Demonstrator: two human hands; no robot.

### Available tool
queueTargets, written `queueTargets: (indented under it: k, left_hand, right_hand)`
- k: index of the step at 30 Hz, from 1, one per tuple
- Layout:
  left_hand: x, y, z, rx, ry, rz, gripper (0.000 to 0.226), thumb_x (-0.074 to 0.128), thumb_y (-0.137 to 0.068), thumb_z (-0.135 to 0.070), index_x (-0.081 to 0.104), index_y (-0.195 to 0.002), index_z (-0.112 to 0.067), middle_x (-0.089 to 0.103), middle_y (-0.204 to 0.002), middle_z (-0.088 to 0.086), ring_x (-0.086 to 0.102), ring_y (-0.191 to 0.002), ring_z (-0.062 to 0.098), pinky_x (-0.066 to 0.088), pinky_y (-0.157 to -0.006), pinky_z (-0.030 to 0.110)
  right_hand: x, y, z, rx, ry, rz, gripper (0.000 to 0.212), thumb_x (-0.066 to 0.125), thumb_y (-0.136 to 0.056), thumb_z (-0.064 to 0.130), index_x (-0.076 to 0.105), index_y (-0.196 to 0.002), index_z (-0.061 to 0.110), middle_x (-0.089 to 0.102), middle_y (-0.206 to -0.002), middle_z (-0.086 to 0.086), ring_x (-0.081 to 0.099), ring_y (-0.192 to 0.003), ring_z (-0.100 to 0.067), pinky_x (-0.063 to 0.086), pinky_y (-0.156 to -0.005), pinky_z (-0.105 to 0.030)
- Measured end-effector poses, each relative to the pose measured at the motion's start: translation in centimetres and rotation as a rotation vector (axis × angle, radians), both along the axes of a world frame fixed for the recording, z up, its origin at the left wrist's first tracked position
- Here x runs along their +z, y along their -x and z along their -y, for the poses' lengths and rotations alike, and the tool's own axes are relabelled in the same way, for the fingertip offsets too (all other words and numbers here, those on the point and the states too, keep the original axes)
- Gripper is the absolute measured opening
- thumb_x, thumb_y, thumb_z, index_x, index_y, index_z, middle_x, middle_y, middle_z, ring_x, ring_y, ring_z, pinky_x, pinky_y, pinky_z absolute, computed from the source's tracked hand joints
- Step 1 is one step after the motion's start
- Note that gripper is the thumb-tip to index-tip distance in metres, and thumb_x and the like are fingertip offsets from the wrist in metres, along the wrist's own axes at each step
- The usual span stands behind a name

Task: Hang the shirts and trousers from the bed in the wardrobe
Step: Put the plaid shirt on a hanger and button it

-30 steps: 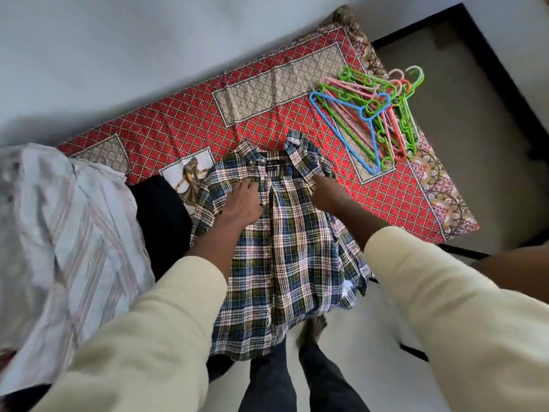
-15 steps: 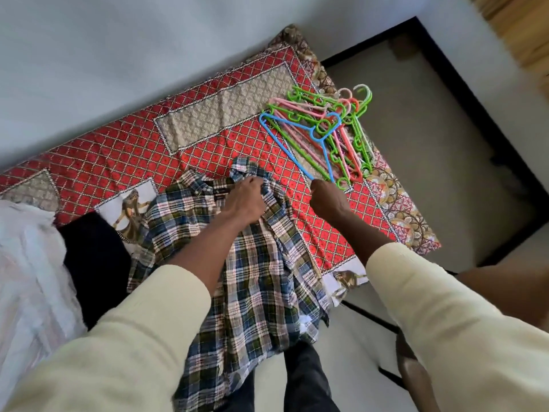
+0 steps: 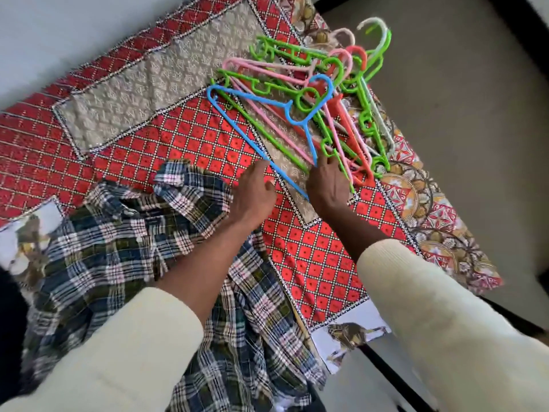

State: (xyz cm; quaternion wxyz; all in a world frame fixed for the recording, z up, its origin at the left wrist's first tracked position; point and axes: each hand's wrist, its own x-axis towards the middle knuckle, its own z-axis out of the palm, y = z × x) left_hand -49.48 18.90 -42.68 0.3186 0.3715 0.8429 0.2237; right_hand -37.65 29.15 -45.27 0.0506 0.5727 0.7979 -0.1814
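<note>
A blue, green and white plaid shirt (image 3: 124, 239) lies crumpled on the red patterned bedspread (image 3: 193, 135), its lower part hanging over the bed's edge. Several plastic hangers lie in a pile (image 3: 350, 93) at the far right of the bed, green, pink and orange, with a blue hanger (image 3: 255, 126) on top. My right hand (image 3: 328, 185) lies over the blue hanger's near corner, fingertips touching the pile. My left hand (image 3: 254, 193) hovers by the blue hanger's long bar, just past the shirt's collar, and holds nothing.
A dark garment (image 3: 9, 307) shows at the left edge of the bed. Right of the bed is a beige floor (image 3: 463, 120) with a black border. The pale wall (image 3: 59, 34) runs behind the bed. My legs stand against the near edge of the bed.
My left hand let go of the shirt and moved right toward the hangers. My right hand reached forward onto the blue hanger. The view swung right and closer.
</note>
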Motion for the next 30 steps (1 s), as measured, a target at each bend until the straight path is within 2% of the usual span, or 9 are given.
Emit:
queueTargets:
  k: [4, 8, 13, 17, 22, 24, 26, 28, 30]
  left_hand:
    - [-1.2, -0.1, 2.0, 0.043, -0.054, -0.025, 0.042, 0.052, -0.095, -0.001, 0.053, -0.136, -0.012, 0.049, -0.144, 0.004, 0.044, -0.133, 0.019, 0.04, -0.111, 0.039]
    - [0.2, 1.2, 3.8, 0.131, -0.122, -0.079, 0.04, 0.051, -0.091, 0.006, 0.061, -0.126, -0.012, 0.052, -0.138, 0.004, 0.049, -0.124, 0.018, 0.047, -0.101, 0.03]
    - [3.3, 5.1, 6.1, 0.338, -0.383, -0.22, 0.046, 0.05, -0.086, 0.008, 0.05, -0.13, -0.006, 0.048, -0.132, 0.014, 0.049, -0.117, 0.02, 0.053, -0.094, 0.043]
    - [6.2, 8.9, 10.6, 0.391, -0.405, -0.394, 0.067, 0.048, -0.075, 0.001, 0.04, -0.142, 0.003, 0.04, -0.146, 0.026, 0.037, -0.137, 0.039, 0.026, -0.118, 0.048]
    - [7.6, 13.1, 21.2, 0.113, -0.101, -0.512, 0.069, 0.05, -0.082, -0.026, 0.039, -0.146, -0.004, 0.037, -0.151, 0.021, 0.028, -0.143, 0.037, 0.006, -0.122, 0.045]
    - [8.4, 13.9, 24.2, 0.046, 0.038, -0.341, 0.061, 0.048, -0.087, -0.037, 0.046, -0.143, -0.011, 0.056, -0.134, 0.019, 0.049, -0.124, 0.034, 0.029, -0.112, 0.044]
    - [8.9, 14.6, 26.7, 0.09, 0.111, -0.088, 0.055, 0.051, -0.094, -0.041, 0.047, -0.142, -0.015, 0.064, -0.117, 0.012, 0.059, -0.095, 0.03, 0.047, -0.081, 0.037]
    - [8.6, 15.2, 28.9, 0.154, 0.087, 0.032, 0.054, 0.056, -0.096, -0.043, 0.048, -0.142, -0.016, 0.062, -0.125, 0.011, 0.062, -0.099, 0.03, 0.051, -0.081, 0.037]
    - [8.0, 15.6, 30.4, 0.23, 0.026, -0.034, 0.047, 0.055, -0.098, -0.041, 0.054, -0.138, -0.016, 0.065, -0.124, 0.014, 0.064, -0.098, 0.034, 0.052, -0.078, 0.035]
  right_hand:
    - [-1.3, -0.2, 0.8, -0.085, -0.083, -0.145, 0.029, 0.043, -0.097, 0.017, 0.057, -0.122, 0.011, 0.056, -0.121, -0.016, 0.062, -0.083, -0.044, 0.043, -0.061, -0.043]
    - [0.4, -1.5, 3.1, -0.158, -0.102, -0.478, 0.012, 0.056, -0.096, 0.02, 0.063, -0.095, 0.01, 0.064, -0.079, -0.011, 0.057, -0.07, -0.034, 0.023, -0.057, -0.035]
    - [3.6, -1.6, 4.4, -0.31, 0.313, -0.869, 0.02, 0.06, -0.09, 0.027, 0.062, -0.076, 0.013, 0.049, -0.064, 0.005, 0.042, -0.059, -0.015, 0.033, -0.056, -0.034]
    - [7.4, 0.6, 6.9, -0.176, 0.631, -0.822, 0.023, 0.055, -0.097, 0.012, 0.065, -0.091, -0.007, 0.05, -0.058, -0.001, 0.043, -0.048, -0.008, 0.036, -0.051, -0.023]
    - [9.2, 4.2, 14.5, -0.012, 1.076, -0.68, 0.024, 0.051, -0.095, 0.0, 0.067, -0.081, 0.011, 0.041, -0.052, 0.006, 0.032, -0.04, -0.005, 0.025, -0.038, -0.016]
    - [9.6, 5.6, 17.1, 0.095, 1.134, -0.588, 0.016, 0.053, -0.095, 0.002, 0.069, -0.094, 0.001, 0.039, -0.051, 0.007, 0.03, -0.04, -0.004, 0.024, -0.036, -0.015]
    - [9.7, 7.0, 19.5, 0.136, 1.171, -0.512, 0.022, 0.053, -0.096, 0.006, 0.068, -0.109, -0.004, 0.034, -0.055, 0.004, 0.026, -0.042, -0.007, 0.021, -0.037, -0.018]
    - [9.3, 8.0, 21.5, 0.115, 1.158, -0.472, 0.025, 0.056, -0.097, 0.011, 0.068, -0.113, -0.003, 0.038, -0.056, 0.003, 0.027, -0.043, -0.008, 0.023, -0.04, -0.018]
    - [9.3, 8.9, 23.4, 0.117, 1.019, -0.447, 0.022, 0.063, -0.094, 0.015, 0.071, -0.108, 0.0, 0.056, -0.063, 0.0, 0.042, -0.049, -0.009, 0.036, -0.047, -0.019]
